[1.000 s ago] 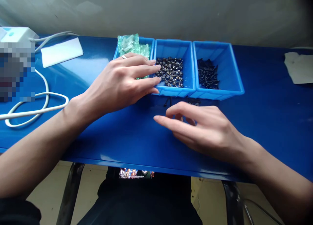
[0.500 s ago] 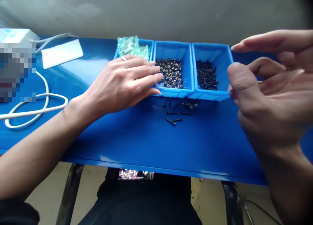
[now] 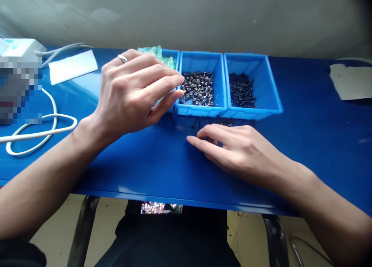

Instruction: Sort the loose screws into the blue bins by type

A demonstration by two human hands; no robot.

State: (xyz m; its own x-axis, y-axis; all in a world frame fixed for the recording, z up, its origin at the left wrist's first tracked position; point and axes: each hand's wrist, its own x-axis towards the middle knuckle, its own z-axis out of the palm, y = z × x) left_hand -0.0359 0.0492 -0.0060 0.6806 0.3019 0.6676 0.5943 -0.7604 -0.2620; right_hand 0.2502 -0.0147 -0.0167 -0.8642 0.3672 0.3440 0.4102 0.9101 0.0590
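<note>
Clock from frame centre: blue table [image 3: 151, 170] has its front edge at 6, room to move on its surface at 7 and at 3, past the right bin [image 3: 263, 79]. Left hand [image 3: 130, 90] at 10, over the left bin [image 3: 172, 53], thumb and index tips apart. Right hand [image 3: 241, 150] at 4, just nearside of loose fasteners [image 3: 226, 122] at 2–3; fingers curled, can't tell if pinching. Left bin: green packets [image 3: 169, 61]; middle bin [image 3: 202, 61]: shiny bolts [image 3: 199, 86]; right bin: dark screws [image 3: 241, 90].

Green packets [image 3: 167, 61] partly hidden behind the left hand [image 3: 133, 88], loose fasteners [image 3: 226, 122] partly behind the right hand [image 3: 238, 149].
</note>
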